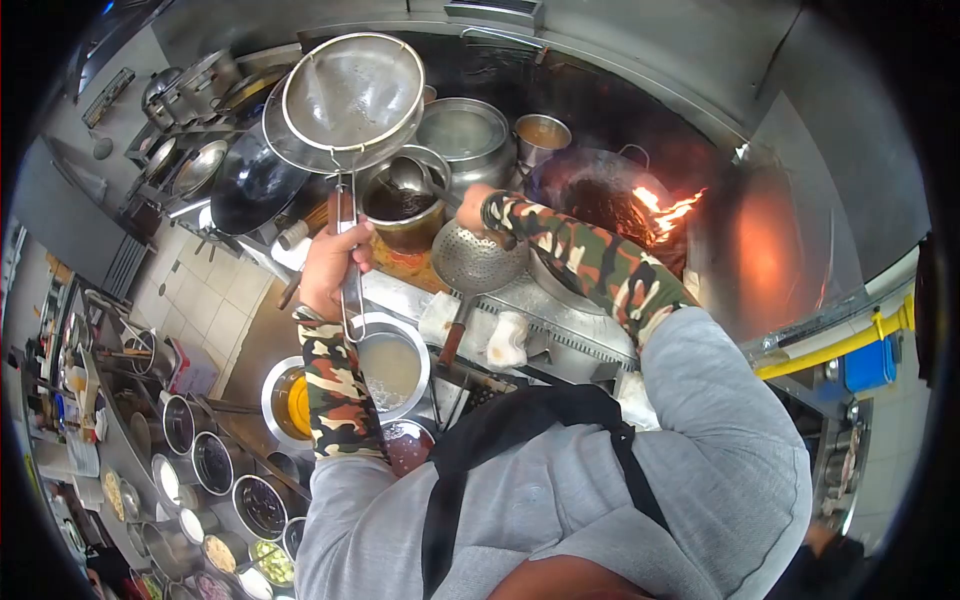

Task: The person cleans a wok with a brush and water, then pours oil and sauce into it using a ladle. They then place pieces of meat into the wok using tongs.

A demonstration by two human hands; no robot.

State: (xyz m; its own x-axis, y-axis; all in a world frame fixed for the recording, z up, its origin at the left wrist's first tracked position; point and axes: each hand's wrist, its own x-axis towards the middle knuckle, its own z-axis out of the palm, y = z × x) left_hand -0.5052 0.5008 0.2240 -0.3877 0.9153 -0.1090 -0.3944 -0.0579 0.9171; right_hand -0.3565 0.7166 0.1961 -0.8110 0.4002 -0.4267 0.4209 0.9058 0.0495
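Observation:
My left hand (335, 262) is closed around the handle of a round fine-mesh strainer (352, 90), which is raised at the upper left. Behind it shows the rim of a second wide round piece, partly hidden. My right hand (478, 212) grips a ladle (408, 174) near its handle, the bowl at the mouth of a metal pot (418, 236) of dark liquid. Below the right hand lies a perforated skimmer (478, 262) with a wooden handle. Under my left forearm stand a bowl of cloudy liquid (420, 395) and one with orange-yellow contents (275, 405).
Flames (668, 212) rise beside a dark wok (575, 185) on the right. A large lidded-looking pot (470, 182) and a small pot of brown liquid (542, 135) stand behind. A white cloth (508, 338) lies on the counter. Several ingredient containers (262, 505) fill the lower left.

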